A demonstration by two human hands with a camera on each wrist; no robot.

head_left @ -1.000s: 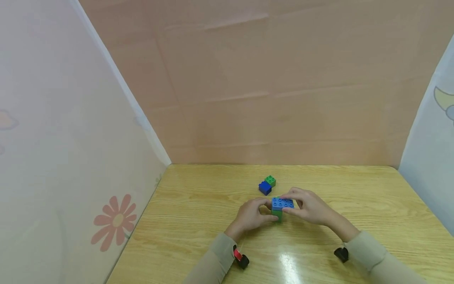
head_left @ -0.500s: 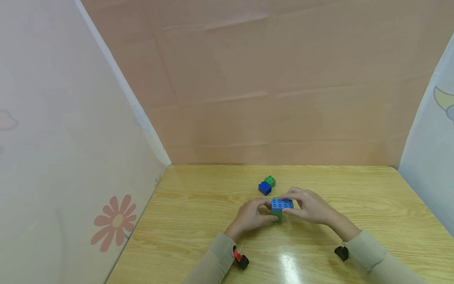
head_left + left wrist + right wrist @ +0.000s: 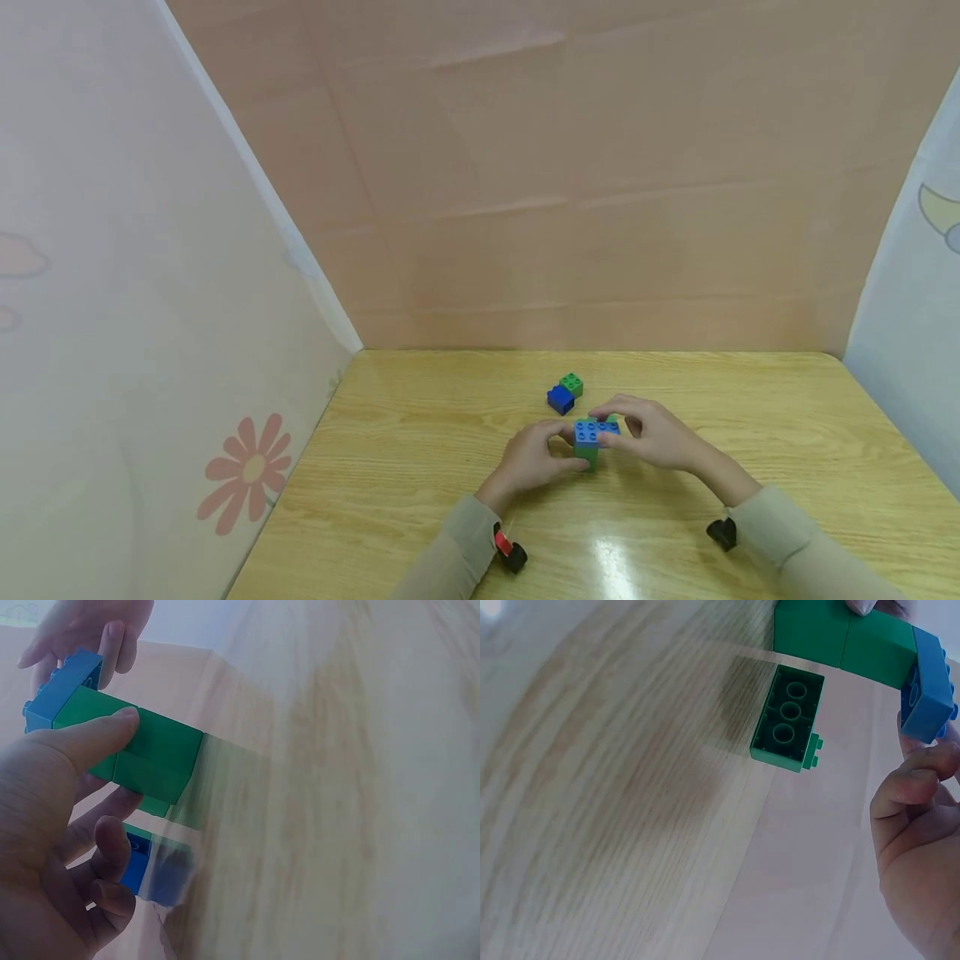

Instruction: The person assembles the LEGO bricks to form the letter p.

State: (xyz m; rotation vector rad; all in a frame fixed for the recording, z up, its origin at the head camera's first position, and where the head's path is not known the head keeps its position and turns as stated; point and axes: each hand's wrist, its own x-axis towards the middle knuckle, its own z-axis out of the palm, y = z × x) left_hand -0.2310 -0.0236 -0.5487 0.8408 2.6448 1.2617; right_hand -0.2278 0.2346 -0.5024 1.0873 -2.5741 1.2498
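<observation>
My left hand (image 3: pixel 528 457) grips a stack of green building bricks (image 3: pixel 161 757), its thumb lying along their side in the left wrist view. Across the top of the stack sits a blue studded brick (image 3: pixel 587 432), one end jutting out to the right. My right hand (image 3: pixel 660 433) pinches that jutting end, its thumb overlapping the studs in the head view. The right wrist view shows the blue brick (image 3: pixel 930 690) above the fingers, with part of its hollow underside. Beside the stack there, a green brick (image 3: pixel 776 759) shows its hollow underside with round tubes.
Farther back on the wooden table (image 3: pixel 420 400) lie a dark blue brick (image 3: pixel 560 400) and a green brick (image 3: pixel 572 384), side by side. A brown sheet (image 3: pixel 600 208) rises behind the table. Pale printed walls flank it, the left one with a red flower (image 3: pixel 252 468).
My right thumb has shifted onto the blue brick's studs, covering some of them. A bit of green now shows behind the brick's right end. My left hand holds almost still.
</observation>
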